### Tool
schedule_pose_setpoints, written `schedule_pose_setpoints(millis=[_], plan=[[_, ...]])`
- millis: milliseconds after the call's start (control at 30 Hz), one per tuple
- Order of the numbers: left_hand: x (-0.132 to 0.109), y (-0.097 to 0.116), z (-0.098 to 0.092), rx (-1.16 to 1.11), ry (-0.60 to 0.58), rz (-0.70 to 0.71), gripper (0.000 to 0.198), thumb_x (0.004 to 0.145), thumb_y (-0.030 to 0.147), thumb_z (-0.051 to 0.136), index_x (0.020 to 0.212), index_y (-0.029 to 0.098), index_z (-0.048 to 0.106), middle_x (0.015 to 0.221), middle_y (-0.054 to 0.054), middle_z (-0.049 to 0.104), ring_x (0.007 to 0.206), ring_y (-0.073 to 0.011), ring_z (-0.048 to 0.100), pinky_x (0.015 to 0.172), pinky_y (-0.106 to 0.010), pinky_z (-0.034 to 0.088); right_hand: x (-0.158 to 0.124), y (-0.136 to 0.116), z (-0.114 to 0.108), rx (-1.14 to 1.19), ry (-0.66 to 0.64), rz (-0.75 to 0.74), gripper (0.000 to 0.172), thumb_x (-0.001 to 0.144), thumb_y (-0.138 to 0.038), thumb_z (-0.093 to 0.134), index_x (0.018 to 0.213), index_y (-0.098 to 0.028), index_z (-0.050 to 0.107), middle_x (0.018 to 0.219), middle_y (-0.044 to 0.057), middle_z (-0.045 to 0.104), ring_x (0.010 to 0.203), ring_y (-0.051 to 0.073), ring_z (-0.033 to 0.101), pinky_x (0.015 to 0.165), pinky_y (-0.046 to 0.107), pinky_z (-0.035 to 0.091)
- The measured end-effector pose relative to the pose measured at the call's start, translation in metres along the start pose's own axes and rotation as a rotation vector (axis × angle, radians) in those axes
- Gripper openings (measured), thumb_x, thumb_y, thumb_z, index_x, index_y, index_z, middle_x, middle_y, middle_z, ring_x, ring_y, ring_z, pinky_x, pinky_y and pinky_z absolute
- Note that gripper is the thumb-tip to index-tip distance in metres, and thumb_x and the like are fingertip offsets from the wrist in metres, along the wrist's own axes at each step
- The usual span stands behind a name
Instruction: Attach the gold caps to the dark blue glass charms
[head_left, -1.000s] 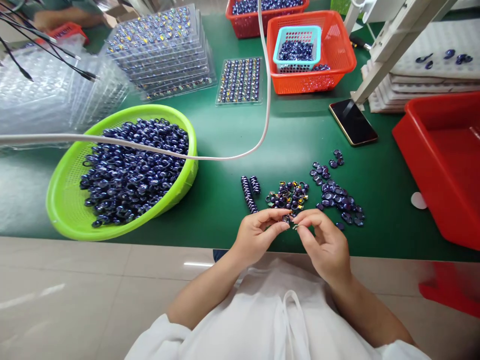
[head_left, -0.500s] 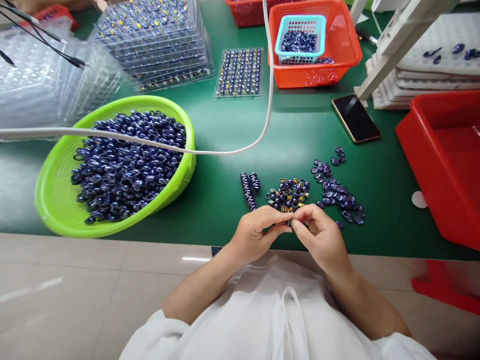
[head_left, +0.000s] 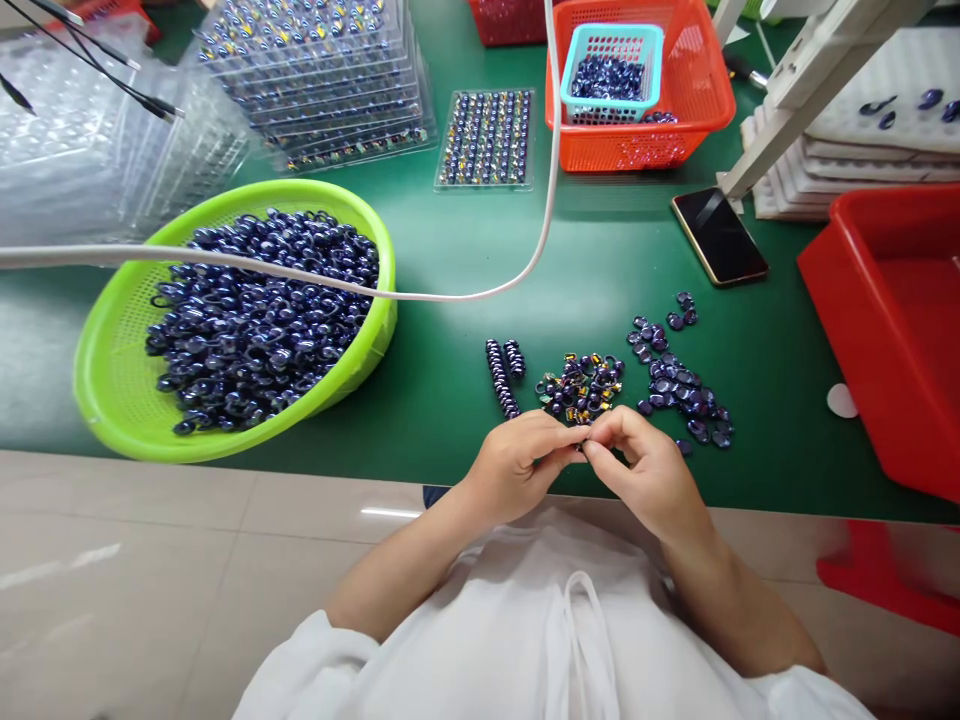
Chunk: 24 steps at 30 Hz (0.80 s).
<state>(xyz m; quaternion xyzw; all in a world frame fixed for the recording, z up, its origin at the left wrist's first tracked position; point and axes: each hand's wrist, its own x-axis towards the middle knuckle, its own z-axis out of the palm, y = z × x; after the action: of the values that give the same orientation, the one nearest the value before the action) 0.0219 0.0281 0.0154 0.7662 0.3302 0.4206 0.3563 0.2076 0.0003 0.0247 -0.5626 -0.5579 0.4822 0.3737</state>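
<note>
My left hand and my right hand meet at the table's front edge, thumbs and forefingers pinched together. Between the fingertips is a small dark piece, mostly covered by them. Just beyond lies a pile of small dark ring-like pieces with gold and iridescent stones. Left of that pile, dark shiny pieces stand packed in a long row and a short row. To the right, flat dark blue glossy pieces are scattered.
A green basket of dark looped pieces stands left. Behind are stacked clear trays, a filled tray and an orange basket holding a blue basket. A white cable crosses above. Rightward are a phone and red bin.
The view has shifted slightly, so the table things sit a little further right. Both hands stay pinched together at the same spot, with only slight finger movement.
</note>
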Motion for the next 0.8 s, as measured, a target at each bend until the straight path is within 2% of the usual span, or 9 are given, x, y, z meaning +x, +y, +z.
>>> schedule_pose_setpoints(millis=[133,200,267,400,467,567,633,800], plan=[[-0.001,0.004,0.003,-0.08,0.042,-0.008,0.032,0.091,0.012,0.065,0.12,0.025,0.073,0.085,-0.005,0.077,0.078,-0.0162,0.068,0.073,-0.028,0.057,0.004,-0.002,-0.004,0.064,-0.079,0.067,0.011,0.09,-0.024,0.06,0.081,-0.022,0.054,0.072,-0.003,0.06,0.065,0.013,0.058,0.059,0.024,0.048],[-0.002,0.008,0.005,-0.155,0.036,-0.079,0.032,0.09,0.012,0.066,0.119,0.023,0.074,0.088,-0.006,0.077,0.081,-0.0164,0.069,0.075,-0.028,0.057,0.006,-0.002,-0.005,0.062,-0.098,0.071,0.011,0.09,-0.024,0.06,0.081,-0.022,0.053,0.071,-0.003,0.058,0.064,0.012,0.057,0.058,0.024,0.046],[-0.003,0.011,0.007,-0.265,0.053,-0.236,0.028,0.088,0.015,0.068,0.114,0.022,0.077,0.091,-0.008,0.078,0.082,-0.0173,0.07,0.076,-0.029,0.058,0.006,-0.003,-0.004,0.039,-0.081,0.06,0.012,0.09,-0.024,0.06,0.08,-0.022,0.053,0.071,-0.004,0.057,0.065,0.012,0.057,0.059,0.024,0.046],[-0.002,0.015,0.013,-0.57,0.18,-0.692,0.023,0.081,0.024,0.077,0.103,0.017,0.079,0.088,-0.007,0.079,0.079,-0.0185,0.073,0.075,-0.029,0.06,0.004,-0.003,-0.001,0.028,-0.025,0.033,0.015,0.092,-0.026,0.062,0.08,-0.022,0.053,0.073,-0.004,0.058,0.068,0.012,0.058,0.064,0.024,0.048],[-0.001,0.015,0.014,-0.68,0.229,-0.815,0.023,0.077,0.027,0.08,0.098,0.015,0.08,0.082,-0.006,0.078,0.073,-0.0166,0.072,0.074,-0.028,0.06,0.002,0.0,0.0,0.072,-0.037,0.018,0.011,0.093,-0.029,0.063,0.086,-0.023,0.057,0.078,-0.003,0.061,0.072,0.013,0.061,0.068,0.025,0.05],[0.001,0.014,0.013,-0.749,0.274,-0.862,0.021,0.075,0.027,0.081,0.091,0.015,0.079,0.077,-0.004,0.077,0.067,-0.014,0.069,0.071,-0.026,0.058,-0.002,0.006,0.0,0.123,-0.051,-0.024,0.011,0.093,-0.033,0.065,0.1,-0.025,0.061,0.091,-0.001,0.067,0.082,0.015,0.066,0.076,0.026,0.054],[0.003,0.015,0.011,-0.746,0.281,-0.881,0.019,0.073,0.027,0.081,0.088,0.014,0.078,0.074,-0.004,0.076,0.064,-0.0131,0.068,0.068,-0.025,0.057,-0.005,0.012,-0.002,0.092,-0.012,-0.054,0.013,0.093,-0.032,0.065,0.105,-0.027,0.062,0.097,0.0,0.068,0.085,0.015,0.066,0.078,0.027,0.055],[0.006,0.015,0.011,-0.687,0.271,-0.907,0.014,0.068,0.022,0.079,0.079,0.014,0.074,0.063,0.0,0.069,0.056,-0.0104,0.06,0.058,-0.022,0.05,-0.01,0.021,-0.004,-0.012,0.051,-0.162,0.008,0.093,-0.025,0.065,0.101,-0.027,0.064,0.098,0.0,0.067,0.089,0.015,0.065,0.08,0.027,0.053]])
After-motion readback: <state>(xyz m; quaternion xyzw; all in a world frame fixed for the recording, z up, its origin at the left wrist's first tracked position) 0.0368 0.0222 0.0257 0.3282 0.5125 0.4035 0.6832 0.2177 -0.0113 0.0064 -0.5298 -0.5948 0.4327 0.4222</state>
